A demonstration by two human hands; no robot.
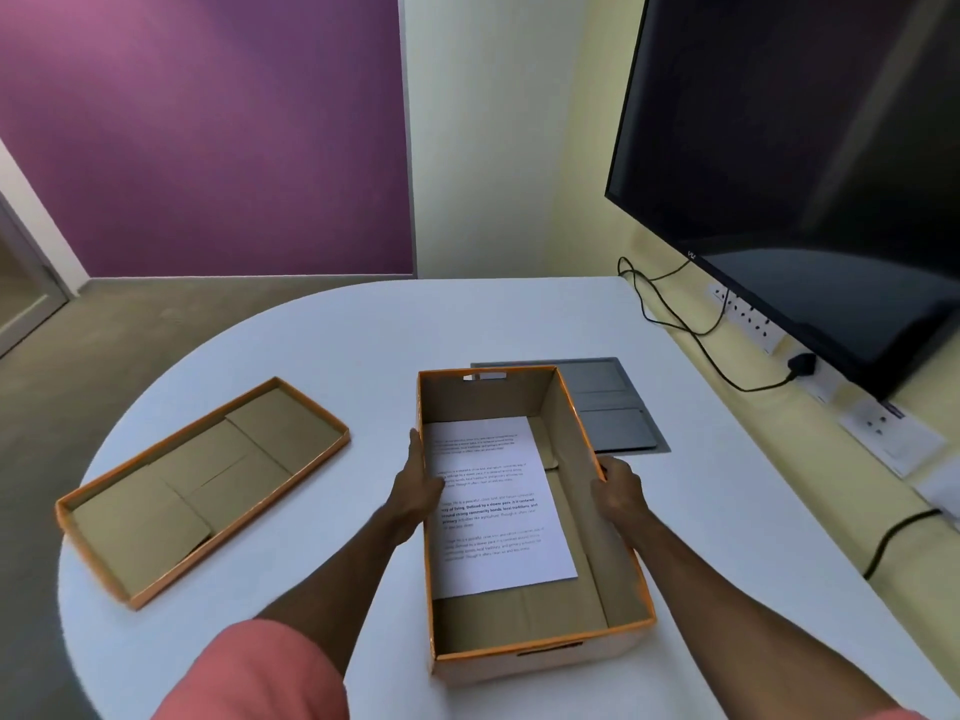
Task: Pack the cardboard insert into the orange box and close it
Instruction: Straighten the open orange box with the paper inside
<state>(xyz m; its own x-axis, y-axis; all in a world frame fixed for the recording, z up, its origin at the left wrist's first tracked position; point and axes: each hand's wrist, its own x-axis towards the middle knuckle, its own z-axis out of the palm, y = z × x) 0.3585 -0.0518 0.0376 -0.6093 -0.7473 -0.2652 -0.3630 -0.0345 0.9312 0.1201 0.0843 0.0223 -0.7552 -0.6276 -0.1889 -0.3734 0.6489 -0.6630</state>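
The orange box [618, 589] stands open in the middle of the white table, its brown inside showing. A white printed sheet [498, 506] lies flat on its floor. My left hand [418, 485] presses against the outside of the box's left wall. My right hand [618, 488] grips the right wall at its rim. The box lid [208, 485] lies upside down to the left, orange-edged, with flat brown cardboard pieces in it.
The round white table [311, 356] ends at a curved edge on the left and front. A grey cable hatch [618, 407] sits behind the box. A large dark screen [805, 174] hangs at the right, with black cables [691, 330] and wall sockets below.
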